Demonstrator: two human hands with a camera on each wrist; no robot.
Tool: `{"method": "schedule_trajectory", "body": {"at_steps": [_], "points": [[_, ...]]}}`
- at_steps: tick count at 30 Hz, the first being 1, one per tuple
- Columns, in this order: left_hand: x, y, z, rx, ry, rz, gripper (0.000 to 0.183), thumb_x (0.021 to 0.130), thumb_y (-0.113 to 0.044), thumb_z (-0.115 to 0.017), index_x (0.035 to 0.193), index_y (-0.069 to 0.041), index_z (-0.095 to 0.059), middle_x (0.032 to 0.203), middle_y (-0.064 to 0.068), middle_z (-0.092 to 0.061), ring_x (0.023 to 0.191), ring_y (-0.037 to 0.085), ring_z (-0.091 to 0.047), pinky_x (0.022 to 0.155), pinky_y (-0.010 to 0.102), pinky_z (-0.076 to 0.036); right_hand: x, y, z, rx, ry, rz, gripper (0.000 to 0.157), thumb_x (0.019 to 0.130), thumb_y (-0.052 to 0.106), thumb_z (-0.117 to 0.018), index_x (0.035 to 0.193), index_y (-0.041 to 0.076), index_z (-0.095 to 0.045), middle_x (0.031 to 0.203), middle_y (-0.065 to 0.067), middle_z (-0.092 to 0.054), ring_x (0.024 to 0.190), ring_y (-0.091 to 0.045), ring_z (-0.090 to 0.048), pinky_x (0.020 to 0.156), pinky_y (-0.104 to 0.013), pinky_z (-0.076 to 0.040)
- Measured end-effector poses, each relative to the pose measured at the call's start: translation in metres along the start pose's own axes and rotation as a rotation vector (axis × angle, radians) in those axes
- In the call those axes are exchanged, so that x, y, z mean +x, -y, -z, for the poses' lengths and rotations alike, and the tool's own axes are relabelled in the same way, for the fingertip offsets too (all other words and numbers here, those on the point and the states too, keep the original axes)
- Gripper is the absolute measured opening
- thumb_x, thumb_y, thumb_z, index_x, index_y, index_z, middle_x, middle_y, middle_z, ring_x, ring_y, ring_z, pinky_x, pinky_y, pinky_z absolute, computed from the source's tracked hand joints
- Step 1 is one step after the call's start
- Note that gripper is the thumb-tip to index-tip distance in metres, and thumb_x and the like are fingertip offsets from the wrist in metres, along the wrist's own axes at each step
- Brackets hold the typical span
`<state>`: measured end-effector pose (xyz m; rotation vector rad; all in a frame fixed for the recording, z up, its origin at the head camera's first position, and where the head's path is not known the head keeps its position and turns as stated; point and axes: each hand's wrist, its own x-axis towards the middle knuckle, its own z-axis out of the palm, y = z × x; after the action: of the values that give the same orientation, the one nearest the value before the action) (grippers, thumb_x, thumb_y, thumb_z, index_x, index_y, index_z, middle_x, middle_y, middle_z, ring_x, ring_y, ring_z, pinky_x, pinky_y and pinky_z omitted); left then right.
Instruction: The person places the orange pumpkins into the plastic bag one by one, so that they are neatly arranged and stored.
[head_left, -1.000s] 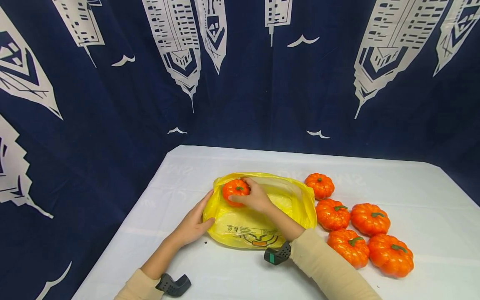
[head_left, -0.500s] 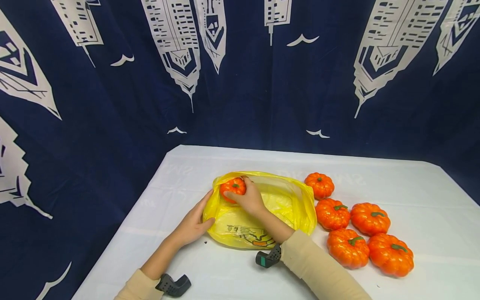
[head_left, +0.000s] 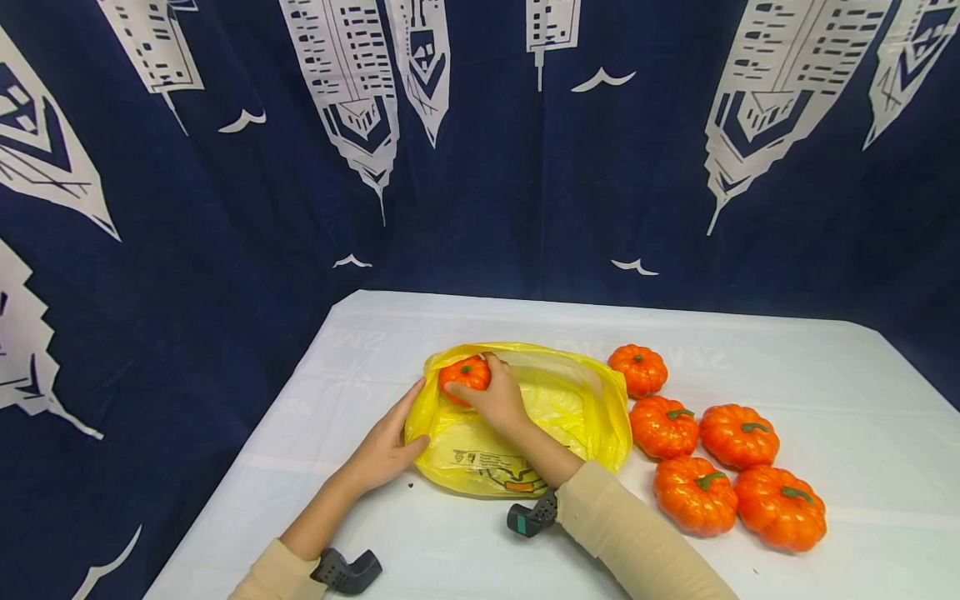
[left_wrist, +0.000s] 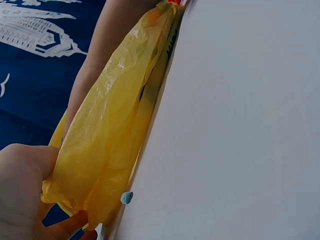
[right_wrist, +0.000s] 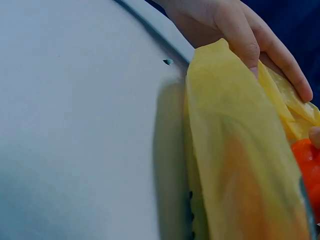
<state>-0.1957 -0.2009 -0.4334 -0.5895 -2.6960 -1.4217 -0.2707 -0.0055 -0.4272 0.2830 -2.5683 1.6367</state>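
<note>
A yellow plastic bag [head_left: 600,433] lies with its mouth held wide near the middle of the white table. Inside its left end is a small orange pumpkin [head_left: 465,372] with a green stem, gripped by my right hand [head_left: 498,404] between thumb and fingers. My left hand [head_left: 384,454] rests against the bag's left side, thumb and fingers spread apart along the outside. In the left wrist view the bag's thin wall [left_wrist: 100,145] stands between that thumb and the fingers. Part of the pumpkin [right_wrist: 307,165] shows at the right edge of the right wrist view.
Several orange pumpkins stand to the right of the bag, the smallest pumpkin [head_left: 638,371] at the back and a large pumpkin [head_left: 782,508] at the front right. A tiny dark scrap [head_left: 410,485] lies on the table [head_left: 435,542]. Behind hangs a navy patterned cloth [head_left: 487,208].
My right hand has moved slightly left and deeper into the bag with the pumpkin, then has nearly stopped. The left hand keeps its place on the bag's side.
</note>
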Motion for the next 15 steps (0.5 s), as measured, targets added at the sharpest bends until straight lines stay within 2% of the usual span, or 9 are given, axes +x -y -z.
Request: {"method": "schedule_trajectory", "body": {"at_steps": [9,15], "points": [[0.000,0.000,0.000,-0.004,-0.004,0.001,0.082,0.090,-0.006,-0.061,0.158,-0.019,-0.016,0.159,0.011,-0.022,0.144,0.030,-0.023,0.115,0.050,-0.021,-0.003,0.000,0.012,-0.018,0.034,-0.021,0.085,0.079,0.038,-0.079,0.145,0.000,-0.041,0.139,-0.021,-0.047,0.118,-0.035,-0.053,0.097,-0.045,-0.049],[0.000,0.000,-0.001,-0.001,-0.007,-0.002,0.082,0.090,-0.006,-0.061,0.158,-0.018,-0.017,0.159,0.012,-0.022,0.144,0.031,-0.023,0.115,0.050,-0.021,-0.010,0.007,0.027,-0.027,0.089,-0.006,0.086,0.080,0.036,-0.079,0.148,0.002,-0.038,0.148,-0.022,-0.039,0.132,-0.039,-0.040,0.106,-0.051,-0.039]]}}
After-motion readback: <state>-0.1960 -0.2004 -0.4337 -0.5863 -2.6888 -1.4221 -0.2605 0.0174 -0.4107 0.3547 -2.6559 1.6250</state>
